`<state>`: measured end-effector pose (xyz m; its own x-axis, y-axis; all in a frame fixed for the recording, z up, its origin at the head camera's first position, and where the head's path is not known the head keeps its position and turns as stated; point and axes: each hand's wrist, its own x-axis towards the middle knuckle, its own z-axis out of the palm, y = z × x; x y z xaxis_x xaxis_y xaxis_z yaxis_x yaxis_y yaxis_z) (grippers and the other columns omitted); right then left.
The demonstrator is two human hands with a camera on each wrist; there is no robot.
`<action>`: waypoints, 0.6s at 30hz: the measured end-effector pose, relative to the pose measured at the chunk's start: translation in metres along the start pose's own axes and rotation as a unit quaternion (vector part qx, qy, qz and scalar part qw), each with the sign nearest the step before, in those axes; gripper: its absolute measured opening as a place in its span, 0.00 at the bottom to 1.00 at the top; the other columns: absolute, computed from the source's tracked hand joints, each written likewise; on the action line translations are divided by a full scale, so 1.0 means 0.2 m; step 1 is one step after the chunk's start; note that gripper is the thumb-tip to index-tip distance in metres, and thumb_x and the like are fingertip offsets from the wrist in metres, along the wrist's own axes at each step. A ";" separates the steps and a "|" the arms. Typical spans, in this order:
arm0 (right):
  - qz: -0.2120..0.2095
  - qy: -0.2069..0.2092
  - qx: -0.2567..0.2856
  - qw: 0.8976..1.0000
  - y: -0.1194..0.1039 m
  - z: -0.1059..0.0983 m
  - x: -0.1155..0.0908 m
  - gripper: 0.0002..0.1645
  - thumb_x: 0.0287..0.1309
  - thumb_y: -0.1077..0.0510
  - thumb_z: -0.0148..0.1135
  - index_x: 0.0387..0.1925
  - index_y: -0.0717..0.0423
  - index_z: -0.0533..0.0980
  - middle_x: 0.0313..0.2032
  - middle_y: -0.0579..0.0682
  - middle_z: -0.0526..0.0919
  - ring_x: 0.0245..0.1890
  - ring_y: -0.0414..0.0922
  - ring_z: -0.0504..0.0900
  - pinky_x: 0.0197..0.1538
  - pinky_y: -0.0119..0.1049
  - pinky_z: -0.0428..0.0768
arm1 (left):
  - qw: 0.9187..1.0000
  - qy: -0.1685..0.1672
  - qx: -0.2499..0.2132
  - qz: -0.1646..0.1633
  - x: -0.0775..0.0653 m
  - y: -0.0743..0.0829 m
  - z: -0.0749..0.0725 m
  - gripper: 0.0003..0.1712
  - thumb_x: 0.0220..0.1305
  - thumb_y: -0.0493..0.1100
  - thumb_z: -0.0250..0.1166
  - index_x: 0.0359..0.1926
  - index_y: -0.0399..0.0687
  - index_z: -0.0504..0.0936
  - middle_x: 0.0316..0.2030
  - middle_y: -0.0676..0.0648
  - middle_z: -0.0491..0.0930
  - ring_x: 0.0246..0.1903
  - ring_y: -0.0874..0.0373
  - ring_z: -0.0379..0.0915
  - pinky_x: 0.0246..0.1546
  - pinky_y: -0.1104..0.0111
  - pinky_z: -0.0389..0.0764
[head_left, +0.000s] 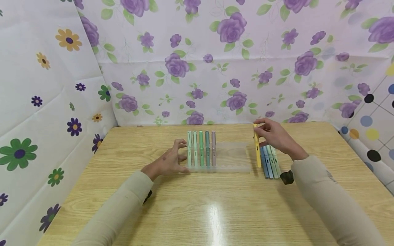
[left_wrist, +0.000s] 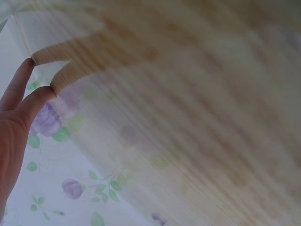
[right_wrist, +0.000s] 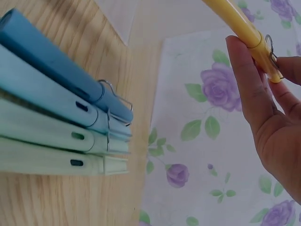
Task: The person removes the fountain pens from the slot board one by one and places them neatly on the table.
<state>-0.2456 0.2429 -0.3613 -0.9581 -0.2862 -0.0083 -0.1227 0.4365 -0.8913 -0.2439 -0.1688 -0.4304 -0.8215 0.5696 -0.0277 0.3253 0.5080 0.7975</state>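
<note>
My right hand (head_left: 275, 135) pinches a yellow pen (head_left: 257, 147) near its clip end, just past the right end of a clear plastic pen rack (head_left: 232, 168). The right wrist view shows the yellow pen (right_wrist: 242, 26) between thumb and fingertips, clip toward the thumb. Several capped pens in greens, teal and mauve, among them a bright green pen (head_left: 201, 148), stand side by side in the rack's left half. My left hand (head_left: 167, 160) grips the rack's left end, thumb at the front corner. In the left wrist view its fingertips (left_wrist: 33, 61) touch the see-through plastic.
Right of the rack, several blue and pale green pens lie side by side on the wooden table (head_left: 184, 208), with a blue pen (right_wrist: 61, 52) nearest the rack. A flowered cloth (head_left: 212, 68) hangs behind the table. Patterned sheets flank both sides.
</note>
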 end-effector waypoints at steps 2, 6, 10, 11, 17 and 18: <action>0.002 0.000 0.000 1.000 0.01 -0.01 -0.01 0.30 0.77 0.50 0.50 0.71 0.60 0.60 0.51 0.65 0.73 0.52 0.60 0.77 0.44 0.52 0.85 | 1.000 0.000 0.001 -0.001 0.00 0.00 0.00 0.56 0.51 0.39 0.80 0.67 0.51 0.46 0.73 0.34 0.52 0.61 0.39 0.71 0.61 0.47 0.70; 0.012 0.004 -0.010 1.000 0.04 -0.03 -0.02 0.31 0.77 0.50 0.50 0.72 0.61 0.60 0.53 0.67 0.73 0.54 0.61 0.77 0.44 0.51 0.85 | 1.000 -0.001 0.003 0.000 0.00 0.00 0.00 0.56 0.51 0.39 0.80 0.67 0.52 0.46 0.73 0.34 0.52 0.61 0.39 0.71 0.61 0.47 0.71; 0.024 0.006 -0.021 0.999 0.06 -0.06 -0.03 0.32 0.76 0.51 0.51 0.72 0.63 0.59 0.55 0.68 0.72 0.55 0.61 0.76 0.44 0.50 0.85 | 1.000 -0.001 0.004 0.001 0.00 0.00 0.00 0.56 0.52 0.39 0.80 0.67 0.52 0.46 0.73 0.34 0.52 0.62 0.39 0.71 0.61 0.47 0.71; 0.026 0.005 -0.022 0.999 0.06 -0.07 -0.03 0.32 0.76 0.51 0.51 0.73 0.63 0.59 0.55 0.68 0.72 0.54 0.61 0.76 0.44 0.49 0.85 | 1.000 -0.001 0.004 0.000 0.00 0.00 0.00 0.56 0.52 0.39 0.80 0.67 0.52 0.46 0.73 0.34 0.52 0.62 0.39 0.71 0.61 0.47 0.71; 0.032 0.004 -0.037 0.999 0.08 -0.11 -0.05 0.33 0.75 0.56 0.53 0.74 0.63 0.57 0.51 0.66 0.74 0.47 0.55 0.80 0.43 0.49 0.85 | 1.000 0.000 0.005 0.000 0.00 0.00 0.00 0.55 0.52 0.38 0.79 0.67 0.52 0.46 0.73 0.33 0.52 0.61 0.38 0.71 0.61 0.47 0.71; 0.032 0.004 -0.039 0.999 0.08 -0.11 -0.05 0.34 0.74 0.57 0.53 0.74 0.64 0.57 0.50 0.66 0.74 0.45 0.54 0.80 0.43 0.49 0.85 | 1.000 0.000 0.005 0.000 0.00 0.00 0.00 0.55 0.52 0.38 0.79 0.67 0.51 0.46 0.73 0.33 0.52 0.61 0.38 0.71 0.61 0.47 0.71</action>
<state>-0.2430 0.2728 -0.3658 -0.9665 -0.2494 -0.0608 -0.0802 0.5182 -0.8515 -0.2438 -0.1691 -0.4306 -0.8214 0.5697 -0.0282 0.3300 0.5150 0.7911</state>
